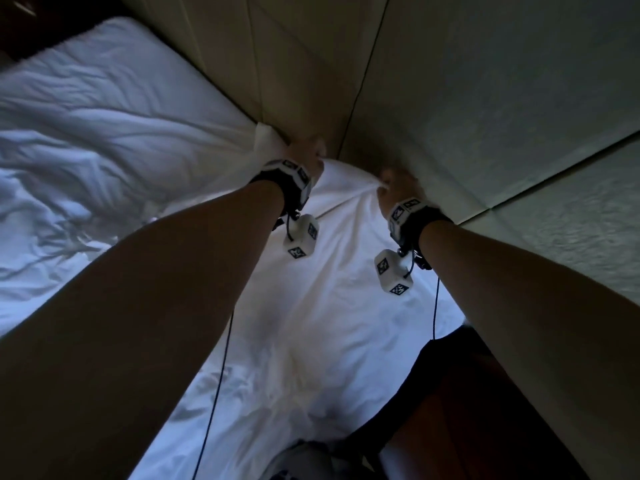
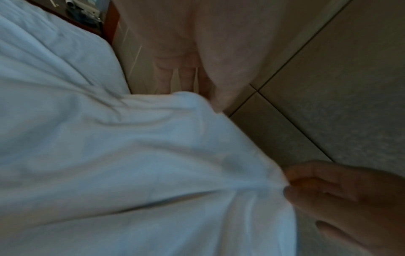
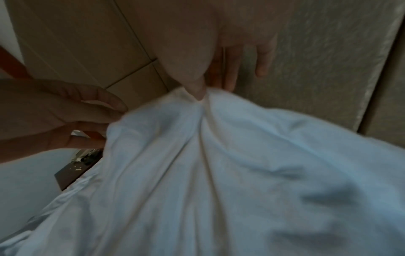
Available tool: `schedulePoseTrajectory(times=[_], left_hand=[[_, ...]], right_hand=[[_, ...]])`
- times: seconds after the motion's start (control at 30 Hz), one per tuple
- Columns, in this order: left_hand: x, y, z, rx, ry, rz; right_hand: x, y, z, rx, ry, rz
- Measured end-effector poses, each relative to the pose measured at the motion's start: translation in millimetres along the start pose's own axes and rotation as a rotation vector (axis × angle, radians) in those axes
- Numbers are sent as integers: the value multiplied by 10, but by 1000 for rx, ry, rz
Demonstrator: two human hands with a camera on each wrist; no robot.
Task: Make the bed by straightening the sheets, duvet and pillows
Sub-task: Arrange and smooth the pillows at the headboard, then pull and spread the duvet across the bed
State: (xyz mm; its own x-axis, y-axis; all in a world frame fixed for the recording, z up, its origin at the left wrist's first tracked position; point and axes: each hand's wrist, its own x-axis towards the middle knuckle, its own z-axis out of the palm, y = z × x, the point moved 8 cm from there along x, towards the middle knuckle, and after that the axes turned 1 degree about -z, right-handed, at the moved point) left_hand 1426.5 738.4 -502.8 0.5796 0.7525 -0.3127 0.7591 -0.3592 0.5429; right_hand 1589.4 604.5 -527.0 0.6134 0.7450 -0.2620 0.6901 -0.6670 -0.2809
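A white sheet (image 1: 329, 306) lies across the bed, its top edge bunched against the padded headboard (image 1: 485, 98). My left hand (image 1: 306, 155) grips a fold of that edge at the headboard. A little to its right, my right hand (image 1: 398, 185) pinches the same edge, and creases fan out from the pinch. In the right wrist view the thumb of my right hand (image 3: 197, 78) presses the sheet (image 3: 219, 173) against the fingers, and my left hand (image 3: 65, 112) curls on the edge. The left wrist view shows my right hand (image 2: 350, 199) pinching the sheet (image 2: 131, 155).
Rumpled white bedding (image 1: 86, 133) covers the left half of the bed. The beige headboard panels rise straight behind both hands. A dark wooden bedside unit (image 1: 485, 410) stands at the lower right, and another nightstand (image 2: 87, 17) with small items is beyond the far side.
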Motion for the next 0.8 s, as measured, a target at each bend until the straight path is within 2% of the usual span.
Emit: schedulePoseTrajectory(times=[0.17, 0.3, 0.47, 0.63, 0.8], left_hand=[[-532, 175, -58, 40, -52, 40], [-1211, 316, -233, 56, -37, 8], [-2345, 382, -567, 141, 62, -104], [-3551, 447, -929, 155, 193, -180], [-4734, 324, -1342, 144, 290, -275]], right_hand=[[-430, -90, -189, 99, -28, -52], [-934, -306, -418, 84, -82, -162], [-1847, -641, -744, -17, -168, -391], [-2824, -979, -1041, -45, -188, -598], [-3762, -1596, -1222, -155, -261, -791]])
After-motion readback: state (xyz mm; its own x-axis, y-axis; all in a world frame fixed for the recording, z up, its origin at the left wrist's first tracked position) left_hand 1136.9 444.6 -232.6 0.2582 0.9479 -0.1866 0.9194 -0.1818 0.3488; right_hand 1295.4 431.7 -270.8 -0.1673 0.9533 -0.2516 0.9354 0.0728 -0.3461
